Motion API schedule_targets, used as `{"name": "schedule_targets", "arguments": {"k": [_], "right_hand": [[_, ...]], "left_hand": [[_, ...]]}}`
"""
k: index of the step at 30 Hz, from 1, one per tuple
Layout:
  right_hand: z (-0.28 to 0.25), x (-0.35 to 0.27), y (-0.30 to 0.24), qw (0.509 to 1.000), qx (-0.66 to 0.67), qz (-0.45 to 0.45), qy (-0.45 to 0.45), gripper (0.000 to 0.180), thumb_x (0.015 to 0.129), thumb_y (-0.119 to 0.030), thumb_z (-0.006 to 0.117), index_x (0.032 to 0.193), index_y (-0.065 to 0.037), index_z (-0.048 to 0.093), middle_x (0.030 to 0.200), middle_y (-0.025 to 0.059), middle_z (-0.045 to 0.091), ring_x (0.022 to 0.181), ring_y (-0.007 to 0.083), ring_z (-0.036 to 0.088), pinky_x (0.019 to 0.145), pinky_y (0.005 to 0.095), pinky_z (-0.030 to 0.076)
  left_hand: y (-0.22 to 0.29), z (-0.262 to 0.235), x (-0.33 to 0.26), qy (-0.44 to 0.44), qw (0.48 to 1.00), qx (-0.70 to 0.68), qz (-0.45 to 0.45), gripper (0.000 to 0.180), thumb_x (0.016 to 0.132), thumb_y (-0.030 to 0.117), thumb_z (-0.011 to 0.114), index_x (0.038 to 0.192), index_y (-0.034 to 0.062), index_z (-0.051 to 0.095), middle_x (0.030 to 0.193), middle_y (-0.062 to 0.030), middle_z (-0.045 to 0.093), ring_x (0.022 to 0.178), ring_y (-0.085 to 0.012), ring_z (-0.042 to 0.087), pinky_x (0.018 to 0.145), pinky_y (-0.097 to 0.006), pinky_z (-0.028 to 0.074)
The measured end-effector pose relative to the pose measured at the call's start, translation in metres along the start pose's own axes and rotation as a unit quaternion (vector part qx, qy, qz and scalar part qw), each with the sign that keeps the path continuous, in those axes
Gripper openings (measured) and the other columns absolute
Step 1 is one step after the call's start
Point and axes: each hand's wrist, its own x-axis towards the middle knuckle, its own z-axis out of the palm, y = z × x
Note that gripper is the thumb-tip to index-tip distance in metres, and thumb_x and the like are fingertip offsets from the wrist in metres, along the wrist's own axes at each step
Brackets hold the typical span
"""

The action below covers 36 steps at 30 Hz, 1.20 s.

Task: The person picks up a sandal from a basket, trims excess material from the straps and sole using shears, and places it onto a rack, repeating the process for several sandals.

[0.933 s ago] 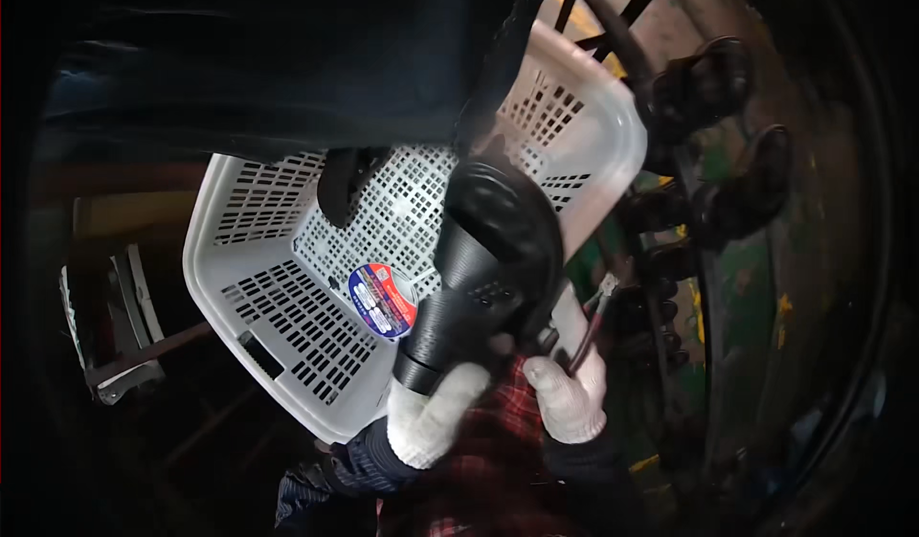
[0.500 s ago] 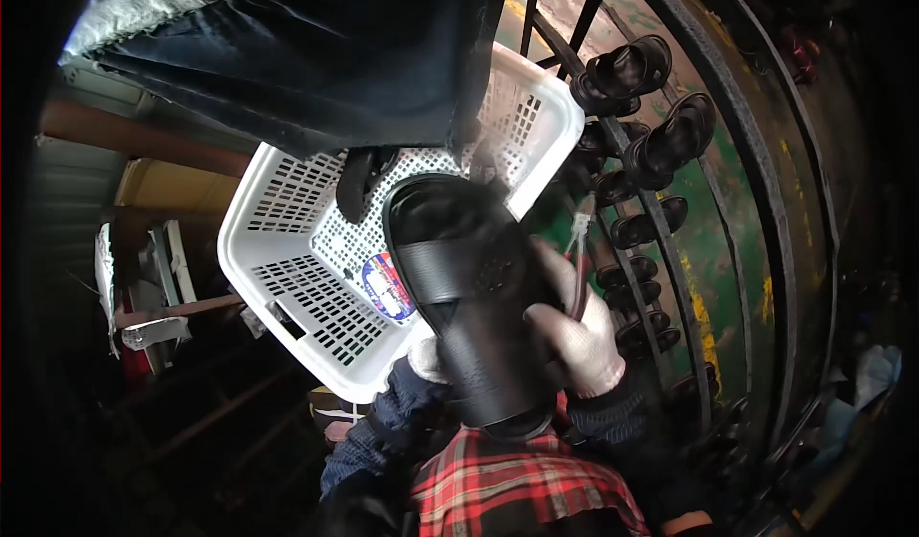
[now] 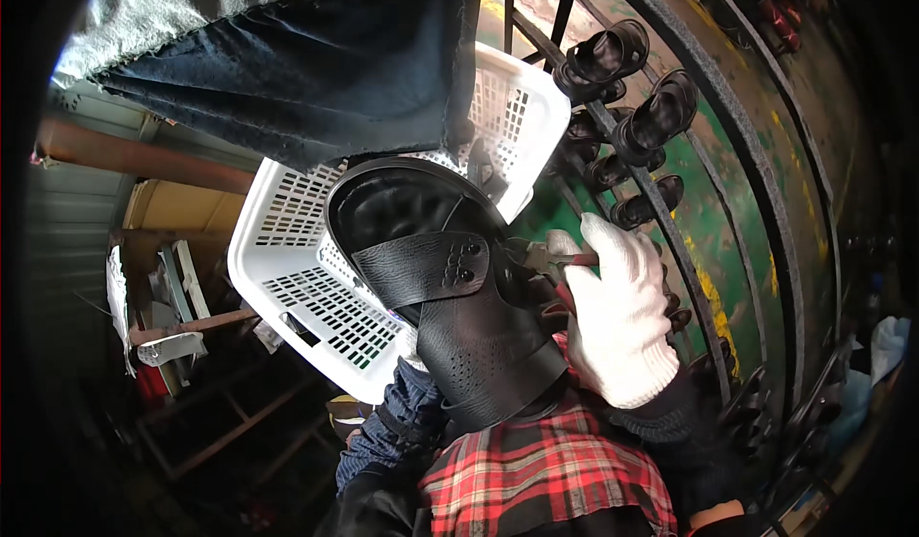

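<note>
- Catching my eye first is 1 black sandal (image 3: 450, 279), pebbled like leather and rounded at its upper end, with 2 broad straps, punched dots and 2 dark studs; it overlaps the white basket (image 3: 263, 259), above red plaid fabric (image 3: 546, 470).
- The right hand (image 3: 622, 317), gloved in white knit, is clenched round 1 red-handled tool (image 3: 579, 259).
- Only a gloved sliver of the left hand (image 3: 409, 347) shows beside the sandal; I can't tell its grasp.
- The basket's latticed plastic walls end in a smooth rim, partly covered by dark, creased cloth (image 3: 316, 68).
- At least 5 dark sandals (image 3: 659, 116) sit on a metal rack (image 3: 732, 116); a narrow gap separates it from the basket.
</note>
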Motion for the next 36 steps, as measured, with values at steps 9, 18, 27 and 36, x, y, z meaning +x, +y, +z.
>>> {"name": "schedule_targets", "arguments": {"k": [9, 18, 27, 36], "right_hand": [[0.011, 0.012, -0.008, 0.985, -0.172, -0.025, -0.006, 0.030, 0.086, -0.012, 0.062, 0.114, -0.002, 0.060, 0.118, 0.0147, 0.053, 0.103, 0.0302, 0.057, 0.082, 0.0524, 0.049], [0.014, 0.004, -0.020, 0.977, -0.166, 0.111, -0.077, 0.024, 0.081, -0.009, 0.065, 0.105, -0.004, 0.062, 0.104, 0.0116, 0.056, 0.079, 0.0279, 0.060, 0.058, 0.0426, 0.048], [0.054, -0.006, 0.045, 0.927, 0.227, 0.265, -0.141, 0.026, 0.078, -0.004, 0.059, 0.102, 0.000, 0.068, 0.088, 0.0167, 0.068, 0.070, 0.0282, 0.066, 0.067, 0.0354, 0.055], [-0.001, 0.014, 0.014, 0.850, 0.517, 0.085, -0.057, 0.046, 0.072, 0.007, 0.059, 0.117, 0.000, 0.065, 0.114, 0.0145, 0.061, 0.106, 0.0248, 0.062, 0.091, 0.0352, 0.050]], "left_hand": [[0.001, -0.008, -0.003, -0.001, 1.000, 0.003, -0.016, 0.078, 0.086, 0.031, 0.074, 0.145, -0.0021, 0.036, 0.136, -0.0227, 0.053, 0.115, -0.0336, 0.060, 0.098, -0.040, 0.050], [0.013, -0.030, -0.022, -0.023, 0.999, 0.027, -0.013, 0.077, 0.086, 0.032, 0.073, 0.145, -0.0018, 0.036, 0.136, -0.0225, 0.053, 0.115, -0.0339, 0.060, 0.098, -0.040, 0.051], [0.002, -0.011, -0.004, -0.012, 0.999, 0.004, -0.031, 0.077, 0.086, 0.034, 0.072, 0.144, -0.0015, 0.037, 0.136, -0.0223, 0.053, 0.115, -0.0343, 0.060, 0.098, -0.040, 0.051], [0.005, -0.018, -0.004, -0.001, 0.999, 0.033, -0.024, 0.076, 0.087, 0.035, 0.072, 0.144, -0.0013, 0.037, 0.135, -0.0221, 0.053, 0.115, -0.0347, 0.060, 0.098, -0.040, 0.051]]}}
